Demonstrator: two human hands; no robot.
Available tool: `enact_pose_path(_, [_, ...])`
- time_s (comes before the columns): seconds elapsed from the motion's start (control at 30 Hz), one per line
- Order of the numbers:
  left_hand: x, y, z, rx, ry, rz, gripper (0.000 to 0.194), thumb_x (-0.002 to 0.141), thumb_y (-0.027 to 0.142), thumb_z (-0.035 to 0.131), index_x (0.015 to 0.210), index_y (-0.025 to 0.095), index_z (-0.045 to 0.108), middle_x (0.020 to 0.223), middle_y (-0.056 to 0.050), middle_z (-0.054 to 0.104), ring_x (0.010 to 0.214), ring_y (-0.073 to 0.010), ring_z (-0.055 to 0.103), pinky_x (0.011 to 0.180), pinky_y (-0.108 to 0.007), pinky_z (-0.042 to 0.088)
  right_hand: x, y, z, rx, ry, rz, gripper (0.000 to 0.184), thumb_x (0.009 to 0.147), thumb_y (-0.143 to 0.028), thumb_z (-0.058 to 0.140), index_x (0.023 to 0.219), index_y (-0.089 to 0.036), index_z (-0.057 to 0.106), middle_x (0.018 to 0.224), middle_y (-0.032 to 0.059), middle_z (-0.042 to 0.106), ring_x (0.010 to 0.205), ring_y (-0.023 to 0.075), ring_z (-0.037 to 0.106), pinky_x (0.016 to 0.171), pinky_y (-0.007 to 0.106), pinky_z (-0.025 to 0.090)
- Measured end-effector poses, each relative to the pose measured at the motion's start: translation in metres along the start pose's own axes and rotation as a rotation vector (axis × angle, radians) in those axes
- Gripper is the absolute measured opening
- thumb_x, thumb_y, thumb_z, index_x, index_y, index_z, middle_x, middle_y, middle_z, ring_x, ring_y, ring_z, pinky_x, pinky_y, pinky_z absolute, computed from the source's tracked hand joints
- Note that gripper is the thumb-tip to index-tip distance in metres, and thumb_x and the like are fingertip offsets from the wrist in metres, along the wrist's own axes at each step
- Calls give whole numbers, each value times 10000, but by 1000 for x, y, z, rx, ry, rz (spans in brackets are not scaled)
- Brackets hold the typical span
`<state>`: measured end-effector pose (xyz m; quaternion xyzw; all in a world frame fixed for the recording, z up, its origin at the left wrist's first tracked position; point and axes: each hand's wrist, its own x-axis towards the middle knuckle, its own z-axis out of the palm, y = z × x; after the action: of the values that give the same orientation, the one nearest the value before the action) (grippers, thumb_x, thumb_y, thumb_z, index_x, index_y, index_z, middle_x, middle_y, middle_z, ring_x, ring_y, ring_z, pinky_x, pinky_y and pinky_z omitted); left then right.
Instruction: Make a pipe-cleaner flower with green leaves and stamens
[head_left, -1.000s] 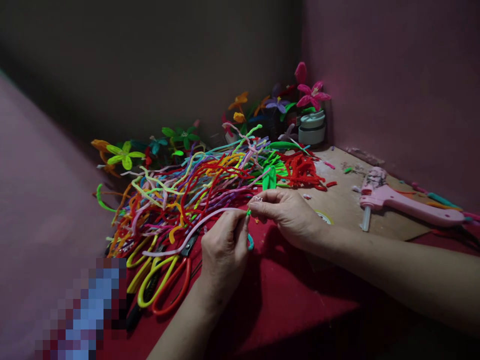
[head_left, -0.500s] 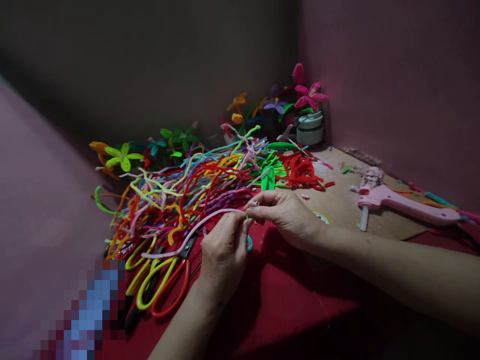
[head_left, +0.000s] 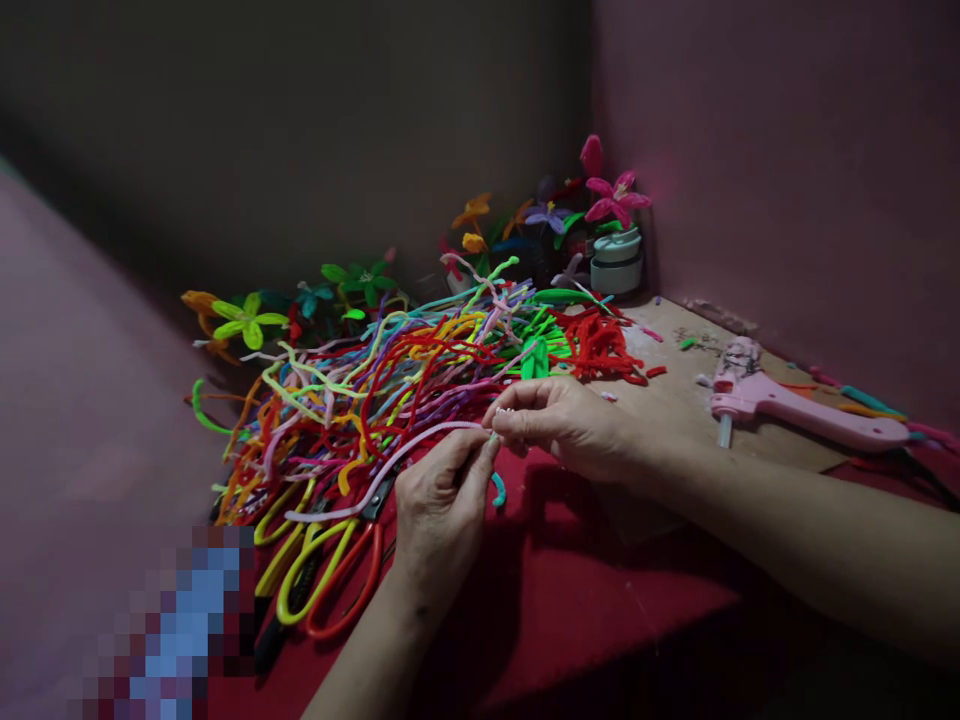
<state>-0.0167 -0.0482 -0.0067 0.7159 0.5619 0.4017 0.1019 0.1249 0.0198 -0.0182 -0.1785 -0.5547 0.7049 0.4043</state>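
A pale pink pipe cleaner [head_left: 405, 446] curves leftward from my fingertips, its free end lying over the scissor handles. My left hand [head_left: 442, 492] pinches it near its right end between thumb and index finger. Close against it, my right hand [head_left: 562, 425] is closed in a pinch at that same end, where a small pale pink and white bit [head_left: 506, 411] shows at the thumb tip. A speck of green shows between the two hands; its shape is too small to make out. Just below the fingertips lies a short teal pipe cleaner piece [head_left: 499, 490].
A heap of coloured pipe cleaners [head_left: 420, 345] lies behind my hands. Scissors with yellow handles [head_left: 289, 590] and red handles [head_left: 337, 630] lie left. A pink glue gun [head_left: 810, 415] rests on a board [head_left: 667, 390] at right. Pipe cleaner flowers [head_left: 619, 200] and a lidded container [head_left: 616, 270] stand behind.
Both hands stay pinched together at the pipe cleaner's end, with only small finger shifts. The left hand sits slightly further left, uncovering more of the teal piece. The view has moved slightly.
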Motion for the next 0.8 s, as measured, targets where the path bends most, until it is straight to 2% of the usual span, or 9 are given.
enact_pose_path(0.17, [0, 0, -2, -52, 29, -53, 120, 796, 238, 515, 749, 181, 609, 619, 19, 568, 545, -89, 505, 540, -188, 397, 1, -3, 4, -18, -19, -8, 211, 591, -182, 713, 763, -137, 599, 711, -13, 568, 663, 91, 516, 666, 246, 406])
enact_pose_path(0.37, [1, 2, 0, -84, 27, -83, 112, 795, 222, 517, 762, 180, 615, 634, 24, 563, 550, -77, 480, 559, -179, 387, -2, -8, 7, -260, 80, -81, 93, 718, -204, 600, 722, -113, 617, 683, 0, 567, 643, 84, 487, 624, 227, 384])
enact_pose_path(0.63, [2, 0, -1, -356, -51, -261, 148, 796, 304, 527, 770, 189, 616, 550, 43, 478, 459, -56, 385, 447, -177, 326, -2, -9, 7, -166, 79, -25, 115, 710, -235, 605, 708, -120, 611, 635, -13, 547, 599, 79, 473, 588, 223, 375])
enact_pose_path(0.8, [5, 1, -3, -596, -60, -354, 136, 773, 284, 560, 745, 160, 609, 516, 46, 444, 430, -42, 359, 408, -169, 291, -4, -20, 6, -117, 175, -48, 229, 710, -264, 608, 909, -150, 601, 758, 4, 593, 626, 89, 513, 617, 245, 409])
